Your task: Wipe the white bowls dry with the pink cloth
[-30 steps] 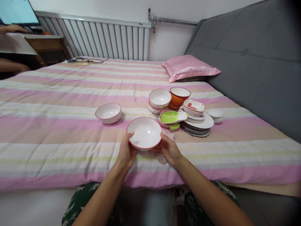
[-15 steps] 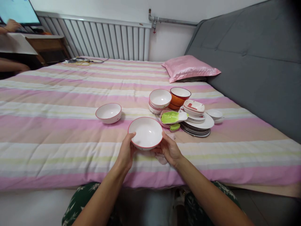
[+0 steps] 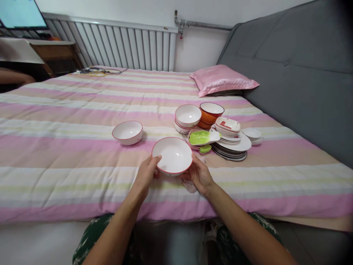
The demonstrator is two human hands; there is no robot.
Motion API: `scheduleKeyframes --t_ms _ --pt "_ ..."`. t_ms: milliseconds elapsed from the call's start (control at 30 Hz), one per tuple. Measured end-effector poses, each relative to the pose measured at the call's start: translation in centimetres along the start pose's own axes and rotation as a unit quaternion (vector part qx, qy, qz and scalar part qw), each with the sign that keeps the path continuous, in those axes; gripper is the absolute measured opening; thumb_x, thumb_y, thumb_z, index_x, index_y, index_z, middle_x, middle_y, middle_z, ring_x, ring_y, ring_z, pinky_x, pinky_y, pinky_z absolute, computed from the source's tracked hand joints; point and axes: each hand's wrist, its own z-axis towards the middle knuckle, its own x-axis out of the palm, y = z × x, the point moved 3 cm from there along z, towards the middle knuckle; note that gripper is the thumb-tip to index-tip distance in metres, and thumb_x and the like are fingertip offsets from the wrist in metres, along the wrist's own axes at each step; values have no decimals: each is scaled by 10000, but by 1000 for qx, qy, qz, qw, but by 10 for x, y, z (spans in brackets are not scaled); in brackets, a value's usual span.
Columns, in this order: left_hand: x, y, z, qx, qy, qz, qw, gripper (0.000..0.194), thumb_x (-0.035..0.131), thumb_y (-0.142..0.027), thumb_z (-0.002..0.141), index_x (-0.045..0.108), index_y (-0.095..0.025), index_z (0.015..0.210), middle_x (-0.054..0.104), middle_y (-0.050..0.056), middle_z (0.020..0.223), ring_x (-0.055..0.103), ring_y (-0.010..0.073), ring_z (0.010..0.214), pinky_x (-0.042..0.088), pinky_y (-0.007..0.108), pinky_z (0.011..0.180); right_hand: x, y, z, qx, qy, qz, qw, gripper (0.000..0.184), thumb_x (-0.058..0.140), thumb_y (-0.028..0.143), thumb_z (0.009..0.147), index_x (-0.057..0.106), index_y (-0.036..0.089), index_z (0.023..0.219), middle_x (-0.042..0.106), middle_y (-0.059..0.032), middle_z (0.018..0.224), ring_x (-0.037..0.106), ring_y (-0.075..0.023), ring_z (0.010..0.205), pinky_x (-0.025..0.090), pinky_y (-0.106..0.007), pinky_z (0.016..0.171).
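Between both hands is a white bowl (image 3: 173, 156) with a red rim, its inside facing up toward me. My left hand (image 3: 147, 172) grips the near left side, thumb over the rim. My right hand (image 3: 199, 173) holds the right side, its fingers curled beneath. A pale pink cloth (image 3: 189, 186) lies partly under my right hand. Another red-rimmed white bowl (image 3: 127, 133) rests on the bed to the left. Beyond the held bowl stand stacked red-rimmed bowls (image 3: 188, 116) and green leaf-shaped dishes (image 3: 200, 137).
Orange bowls (image 3: 207, 118) are stacked behind a pile of plates (image 3: 231, 151) topped with small rectangular dishes (image 3: 227, 125). Small white dishes (image 3: 252, 133) sit farther right. A pink pillow (image 3: 223, 79) lies by the grey headboard (image 3: 289, 73). Cables (image 3: 102, 71) lie at the far edge.
The bowl has shifted slightly to the right in my hands, and my left hand has turned a little on its rim. At the far desk, another person's hand has left view.
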Motion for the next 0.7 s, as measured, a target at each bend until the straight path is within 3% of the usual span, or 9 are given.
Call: scheduleKeyframes --t_ms 133,367,700 --pt "2 -2 -3 -35 38 -10 999 357 569 -503 736 588 -148 772 582 11 510 538 160 413 451 274 489 1 1 0 1 0 -2 1000 406 599 517 792 617 214 1063 699 -24 817 618 -147 594 522 -241 489" --pt "5 -7 -8 -94 70 -50 992 465 540 -512 724 584 -109 952 677 86 601 662 248 540 521 338 608 -1 0 1 -1 -3 3 1000 404 589 524 798 622 216 1058 691 -19 807 600 -142 579 526 -253 500" --pt "8 -9 -9 -90 47 -80 992 418 548 -444 693 575 -110 942 667 76 572 640 228 501 504 309 572 -1 0 0 0 -6 1 1000 387 583 533 802 632 215 1016 665 -1 730 581 -132 546 522 -255 502"
